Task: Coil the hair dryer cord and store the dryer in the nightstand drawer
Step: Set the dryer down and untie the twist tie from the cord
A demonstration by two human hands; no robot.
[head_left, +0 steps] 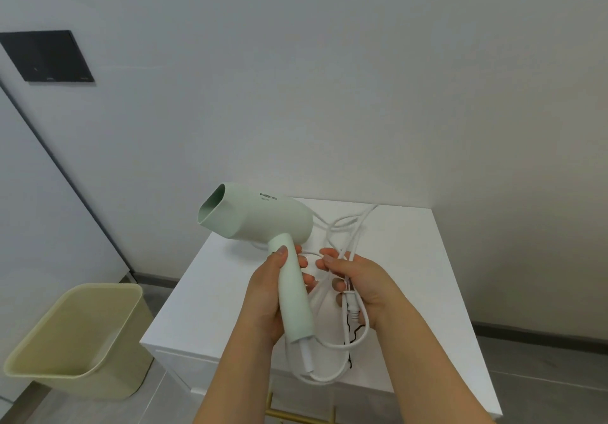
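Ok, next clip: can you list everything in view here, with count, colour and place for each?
hair dryer: one, pale green, held above the nightstand's left part, nozzle pointing left
cord: one, white, runs from the dryer's handle in loose loops across the nightstand top and through the right hand
thin strand: one, black, hangs below the right hand; cannot tell what it is
nightstand: one, white, against the wall, centre right
bin: one, beige, on the floor left of the nightstand
wall panel: one, black, upper left
metal bar: one, gold, bottom edge
left hand: grips the dryer's handle
right hand: holds loops of cord
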